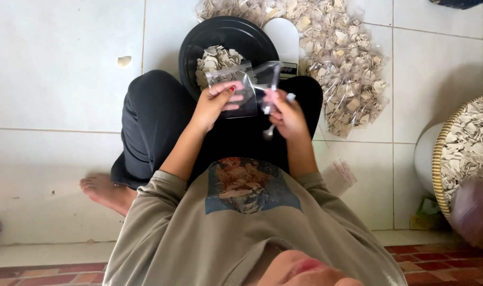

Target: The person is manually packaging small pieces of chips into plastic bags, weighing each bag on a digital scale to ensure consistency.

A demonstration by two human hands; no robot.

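I sit cross-legged on a tiled floor. My left hand [216,103] pinches the left edge of a small clear plastic bag [245,87] held over my lap. My right hand [285,114] grips the bag's right edge and also holds a small metal spoon [269,131], its bowl pointing down. Just beyond the bag, a black round bowl [199,39] holds a heap of pale dried chips [215,61]. The bowl rests on a white kitchen scale [285,37].
A big pile of small filled clear bags [342,58] lies on the tiles at the far right. A woven basket [464,143] of the same pale chips stands at the right edge. One loose chip [124,61] lies far left. My bare foot [106,191] rests at the left.
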